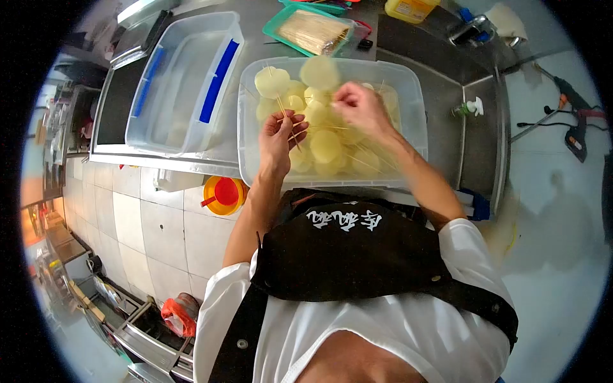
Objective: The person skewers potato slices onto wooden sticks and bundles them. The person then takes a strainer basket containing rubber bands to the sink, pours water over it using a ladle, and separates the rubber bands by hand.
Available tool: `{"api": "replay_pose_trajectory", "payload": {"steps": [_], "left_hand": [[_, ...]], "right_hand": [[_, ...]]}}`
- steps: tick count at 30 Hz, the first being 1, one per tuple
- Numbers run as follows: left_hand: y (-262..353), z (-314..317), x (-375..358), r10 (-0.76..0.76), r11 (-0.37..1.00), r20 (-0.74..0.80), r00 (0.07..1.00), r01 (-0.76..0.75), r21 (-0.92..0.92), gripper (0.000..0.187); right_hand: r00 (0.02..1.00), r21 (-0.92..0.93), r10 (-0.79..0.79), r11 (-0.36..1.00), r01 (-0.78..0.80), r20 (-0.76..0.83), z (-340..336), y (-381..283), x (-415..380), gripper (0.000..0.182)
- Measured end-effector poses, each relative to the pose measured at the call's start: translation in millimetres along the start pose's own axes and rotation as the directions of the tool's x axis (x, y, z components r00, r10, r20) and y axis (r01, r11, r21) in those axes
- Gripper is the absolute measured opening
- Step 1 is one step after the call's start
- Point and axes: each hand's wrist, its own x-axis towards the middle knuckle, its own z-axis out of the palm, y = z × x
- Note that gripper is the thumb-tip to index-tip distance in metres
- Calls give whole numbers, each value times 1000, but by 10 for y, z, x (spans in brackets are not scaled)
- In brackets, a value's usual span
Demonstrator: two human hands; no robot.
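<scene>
A clear plastic tub (pixel 414 137) holds many pale yellow round slices (pixel 326 146), some on thin wooden skewers. Over its left part my left hand (pixel 281 133) is closed on skewers, with a pale slice (pixel 272 82) above it on a stick. My right hand (pixel 359 105) is above the middle of the tub, its fingers pinched together and blurred. Beside its fingertips is a blurred pale slice (pixel 319 73); whether the fingers hold its skewer is too smeared to tell.
An empty clear tub with blue handles (pixel 219 81) stands at left. Behind is a green tray (pixel 275 27) of skewers (pixel 313 30). A sink (pixel 476 121) with a spray bottle (pixel 471 107) is at right. A yellow bucket (pixel 239 199) stands below the counter.
</scene>
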Motion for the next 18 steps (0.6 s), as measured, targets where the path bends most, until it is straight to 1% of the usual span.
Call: {"api": "replay_pose_trajectory", "payload": {"steps": [2, 5, 8, 9, 10, 11, 14, 17, 18], "left_hand": [[-6, 27, 13, -13, 998, 58, 998, 10, 59, 12], [-26, 38, -20, -32, 999, 80, 996, 30, 30, 10], [-75, -51, -1, -43, 999, 15, 999, 43, 12, 11], [-92, -102, 22, -24, 1000, 29, 999, 24, -7, 10], [-106, -143, 57, -3, 1000, 42, 999, 5, -28, 10], [-124, -173, 80, 18, 999, 55, 998, -15, -52, 10], [-69, -112, 54, -2, 1000, 46, 999, 3, -20, 10], [-67, -124, 69, -58, 998, 3, 998, 58, 10, 10], [-69, -140, 75, -65, 998, -22, 998, 65, -3, 10]], "right_hand": [[997, 142, -63, 988, 55, 50, 308, 103, 35, 14], [1000, -104, -1, 995, 2, 11, 630, 25, 24, 14], [983, 186, 13, 981, -48, 186, 605, 35, 86, 20], [993, -25, 18, 1000, -15, 115, 554, 86, 135, 20], [999, -238, 4, 971, 7, 45, 443, 171, 185, 21], [999, -443, -27, 897, 15, -21, 357, 253, 198, 22], [968, -661, 183, 750, -26, 169, 322, 503, 115, 19], [974, -761, 126, 646, 64, 189, 428, 631, 113, 16], [980, -748, 112, 662, 49, 164, 424, 588, 111, 15]]}}
